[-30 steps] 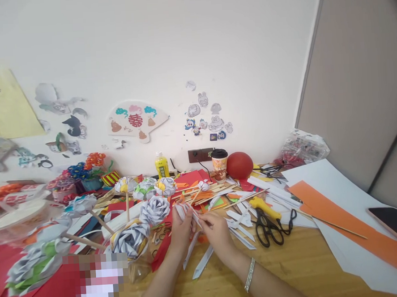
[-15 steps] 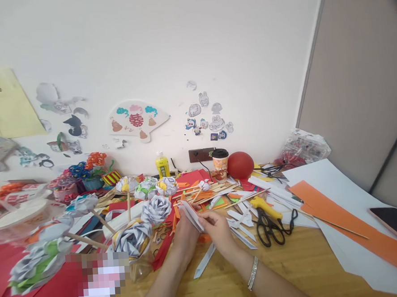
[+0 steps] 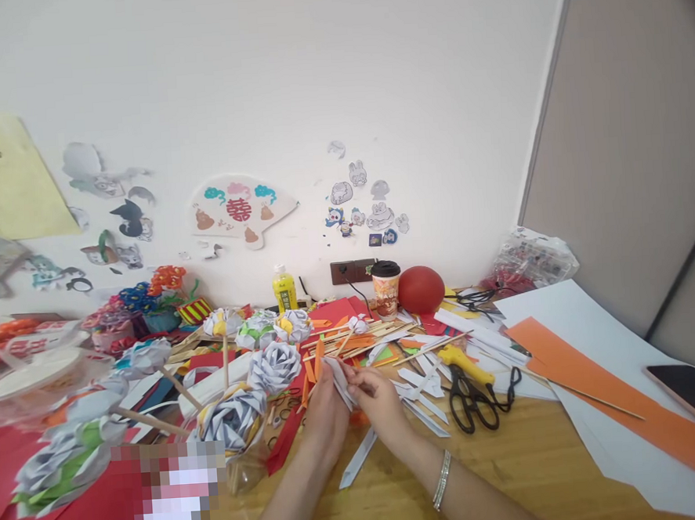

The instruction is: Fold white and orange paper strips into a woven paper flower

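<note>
A folded white paper strip (image 3: 338, 380) stands between my two hands, above the front middle of the table. My left hand (image 3: 325, 418) is closed round its left side, with part of the strip hidden by the fingers. On the right edge of the paper, the thumb and fingers of my right hand (image 3: 380, 403) pinch it. White paper flowers on wooden sticks, such as this rose (image 3: 275, 366), stand to the left of my hands. Loose folded white strips (image 3: 359, 457) lie on the wood below and to the right.
Black-handled scissors (image 3: 472, 401) and a yellow glue gun (image 3: 465, 364) lie right of my hands. Behind are wooden sticks (image 3: 381, 332), a lidded cup (image 3: 386, 289), a red balloon (image 3: 421, 289) and a yellow bottle (image 3: 284, 289). Orange paper (image 3: 621, 400) and a phone (image 3: 694, 396) sit far right.
The folded strip has turned to a more upright angle, showing more of its face. My left hand has shifted slightly right and now wraps it; my right fingers have moved slightly up along its edge.
</note>
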`<state>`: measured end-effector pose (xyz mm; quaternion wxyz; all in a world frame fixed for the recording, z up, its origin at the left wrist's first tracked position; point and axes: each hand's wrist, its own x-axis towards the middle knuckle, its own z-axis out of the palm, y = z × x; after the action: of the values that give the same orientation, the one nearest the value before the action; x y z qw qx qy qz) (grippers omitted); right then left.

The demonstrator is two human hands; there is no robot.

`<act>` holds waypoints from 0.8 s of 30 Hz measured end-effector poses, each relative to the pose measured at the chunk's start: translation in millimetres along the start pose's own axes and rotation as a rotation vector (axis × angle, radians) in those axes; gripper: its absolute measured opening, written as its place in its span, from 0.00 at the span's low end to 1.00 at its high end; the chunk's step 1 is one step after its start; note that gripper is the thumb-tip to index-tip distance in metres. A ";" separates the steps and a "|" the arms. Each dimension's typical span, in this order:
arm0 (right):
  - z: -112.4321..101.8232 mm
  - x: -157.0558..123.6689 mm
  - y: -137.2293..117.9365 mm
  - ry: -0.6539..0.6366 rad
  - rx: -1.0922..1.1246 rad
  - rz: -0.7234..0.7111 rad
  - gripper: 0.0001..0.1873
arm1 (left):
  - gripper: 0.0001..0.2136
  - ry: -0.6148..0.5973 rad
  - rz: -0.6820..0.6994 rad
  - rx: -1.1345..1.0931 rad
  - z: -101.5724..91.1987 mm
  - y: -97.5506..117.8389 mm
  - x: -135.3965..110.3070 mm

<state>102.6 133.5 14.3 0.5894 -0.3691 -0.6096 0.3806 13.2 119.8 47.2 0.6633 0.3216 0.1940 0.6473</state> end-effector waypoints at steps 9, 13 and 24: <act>6.6 -6.4 -1.2 -0.087 0.097 0.107 0.07 | 0.17 0.069 0.065 0.127 -4.4 -1.2 -0.2; 7.8 -8.2 -9.3 -0.056 0.100 0.136 0.09 | 0.18 -0.038 0.095 0.100 -1.7 2.8 -2.9; 6.0 -14.4 -19.8 -0.030 -0.325 -0.173 0.03 | 0.20 -0.002 0.028 0.034 -2.2 7.4 -1.4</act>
<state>97.1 111.7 25.8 0.5433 -0.4000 -0.7012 0.2304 6.2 118.4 50.4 0.6489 0.3361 0.2000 0.6527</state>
